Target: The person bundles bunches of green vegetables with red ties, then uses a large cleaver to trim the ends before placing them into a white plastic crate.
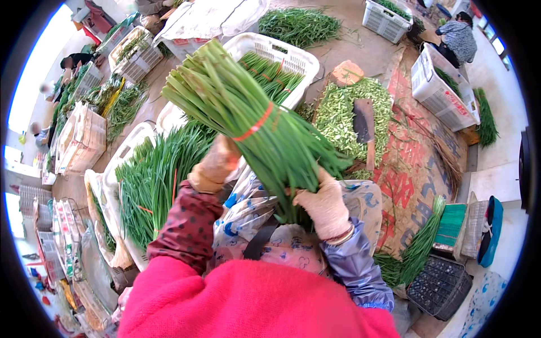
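A thick bundle of garlic chives (258,131), bound by an orange band (255,123), is raised over my lap with its pale cut ends towards the upper left. My gloved right hand (326,205) grips its leafy end. Against the underside of the stalks, my gloved left hand (216,164) is blurred, and its fingers are partly hidden behind the bundle. Loose and banded chives (158,177) fill a white crate (110,177) on my left. Straight ahead, small banded bundles (268,74) lie in a white plastic basket (312,63).
To the right, a cleaver (367,126) rests on chopped stalk ends (338,122) beside a brick (347,72). Printed cardboard (397,181) covers the floor. A black crate (441,287) and a white crate (439,101) stand farther right. A person (458,38) sits at the upper right.
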`<state>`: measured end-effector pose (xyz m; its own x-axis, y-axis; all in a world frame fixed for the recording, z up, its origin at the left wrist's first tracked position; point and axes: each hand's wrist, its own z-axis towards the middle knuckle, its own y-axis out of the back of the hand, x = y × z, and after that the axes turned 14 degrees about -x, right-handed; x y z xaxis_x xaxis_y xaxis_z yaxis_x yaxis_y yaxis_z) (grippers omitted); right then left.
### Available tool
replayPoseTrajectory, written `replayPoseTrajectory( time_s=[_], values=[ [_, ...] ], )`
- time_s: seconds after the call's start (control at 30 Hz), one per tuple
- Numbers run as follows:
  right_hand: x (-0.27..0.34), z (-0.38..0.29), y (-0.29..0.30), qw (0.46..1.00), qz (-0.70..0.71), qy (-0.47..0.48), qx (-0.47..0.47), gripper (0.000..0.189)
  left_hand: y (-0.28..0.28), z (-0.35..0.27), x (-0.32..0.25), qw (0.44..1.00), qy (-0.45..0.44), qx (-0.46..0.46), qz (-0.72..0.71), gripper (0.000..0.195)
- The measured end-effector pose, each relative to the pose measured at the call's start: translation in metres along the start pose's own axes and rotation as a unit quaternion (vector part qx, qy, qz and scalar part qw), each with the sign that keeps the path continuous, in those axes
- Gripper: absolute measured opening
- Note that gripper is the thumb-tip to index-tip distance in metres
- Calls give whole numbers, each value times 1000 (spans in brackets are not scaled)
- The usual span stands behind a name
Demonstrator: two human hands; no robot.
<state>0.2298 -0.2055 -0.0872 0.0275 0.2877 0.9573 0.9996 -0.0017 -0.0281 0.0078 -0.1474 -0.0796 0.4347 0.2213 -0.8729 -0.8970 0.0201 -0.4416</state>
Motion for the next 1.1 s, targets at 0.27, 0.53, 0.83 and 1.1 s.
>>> replayPoseTrajectory(
  time_s=[0.27,0.53,0.83,1.1],
  values=[
    [104,-47,55,896,-429,90,69,36,-7,-14,29,963,208,-31,-167,86],
    [93,7,4,788,-353,494,-100,24,-38,0,25,959,180,106,-193,70],
    [51,21,119,756,-587,149,-248,18,28,55,-14,958,76,-194,-198,47],
    [33,-4,128,877,-207,337,-271,14,108,43,30,894,80,-379,-227,59]
  ],
)
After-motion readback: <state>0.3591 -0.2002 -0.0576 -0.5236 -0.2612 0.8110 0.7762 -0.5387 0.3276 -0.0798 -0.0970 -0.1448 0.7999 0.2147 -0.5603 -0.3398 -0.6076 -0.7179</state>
